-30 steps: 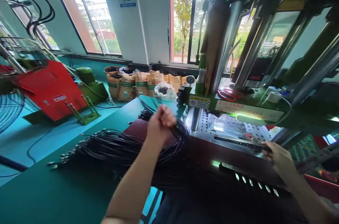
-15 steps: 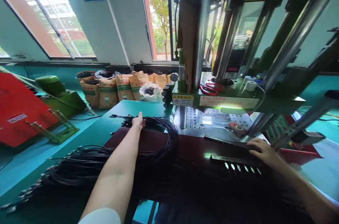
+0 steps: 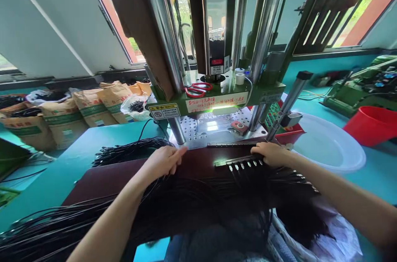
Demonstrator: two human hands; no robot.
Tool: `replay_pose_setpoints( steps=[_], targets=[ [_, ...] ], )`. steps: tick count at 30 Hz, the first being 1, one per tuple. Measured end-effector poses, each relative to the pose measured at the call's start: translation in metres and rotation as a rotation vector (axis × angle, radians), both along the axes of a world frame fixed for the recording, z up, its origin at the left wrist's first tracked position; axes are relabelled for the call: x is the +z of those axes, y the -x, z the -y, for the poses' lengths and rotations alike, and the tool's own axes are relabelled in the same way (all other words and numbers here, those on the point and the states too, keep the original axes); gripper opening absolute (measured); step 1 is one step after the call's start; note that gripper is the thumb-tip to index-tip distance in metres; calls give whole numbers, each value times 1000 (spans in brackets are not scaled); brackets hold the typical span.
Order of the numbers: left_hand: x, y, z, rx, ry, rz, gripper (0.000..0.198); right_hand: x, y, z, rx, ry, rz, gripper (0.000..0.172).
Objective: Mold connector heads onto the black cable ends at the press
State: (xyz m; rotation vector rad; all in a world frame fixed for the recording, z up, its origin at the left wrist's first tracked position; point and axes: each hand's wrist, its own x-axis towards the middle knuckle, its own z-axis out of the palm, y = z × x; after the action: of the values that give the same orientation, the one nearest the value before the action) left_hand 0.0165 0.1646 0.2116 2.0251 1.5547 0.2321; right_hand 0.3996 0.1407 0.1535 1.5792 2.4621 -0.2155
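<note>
My left hand is over the dark red board, its index finger stretched to the right and the other fingers loosely curled. I see nothing held in it, though the fingertips are blurred. Black cables lie in a pile just beyond it. My right hand has its fingers bent round the right end of a black slotted bar. Several shiny metal connector ends stick out of that bar's near side, with cables trailing towards me. Behind it lies a second narrow bar, at the press's front edge.
A press with steel columns stands ahead, with red-handled scissors on its green plate. More cables spread at the left. Paper sacks line the wall. A white basin and red bucket are at right.
The view has swung right. My left hand has come off the cable pile and moved right and nearer the bars. My right hand has shifted from the rear bar to the front one.
</note>
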Motion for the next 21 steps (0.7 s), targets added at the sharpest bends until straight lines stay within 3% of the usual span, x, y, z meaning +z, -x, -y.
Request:
replay_pose_setpoints(
  steps=[3, 6, 8, 11, 14, 17, 21],
  targets=[
    [-2, -15, 9, 31, -128, -28, 50, 15, 3, -6, -34, 31, -13, 31],
    [-17, -27, 15, -24, -134, 81, 40, 19, 3, -15, -89, 49, -33, 27],
    [-34, -43, 25, -87, -21, 243, 38, 16, 2, -23, -122, 42, -62, 27],
    [-63, -79, 46, -158, 325, 557, 41, 17, 1, -37, -167, -17, -125, 26],
    [-81, -119, 60, -74, 567, 873, 56, 31, 3, -52, -223, -89, -191, 27],
    [-85, -153, 57, 3, 717, 1101, 67, 50, 8, -67, -269, -142, -246, 28],
    [-82, -183, 30, -60, 892, 1099, 59, 56, 17, -94, -277, -160, -305, 25]
  ],
)
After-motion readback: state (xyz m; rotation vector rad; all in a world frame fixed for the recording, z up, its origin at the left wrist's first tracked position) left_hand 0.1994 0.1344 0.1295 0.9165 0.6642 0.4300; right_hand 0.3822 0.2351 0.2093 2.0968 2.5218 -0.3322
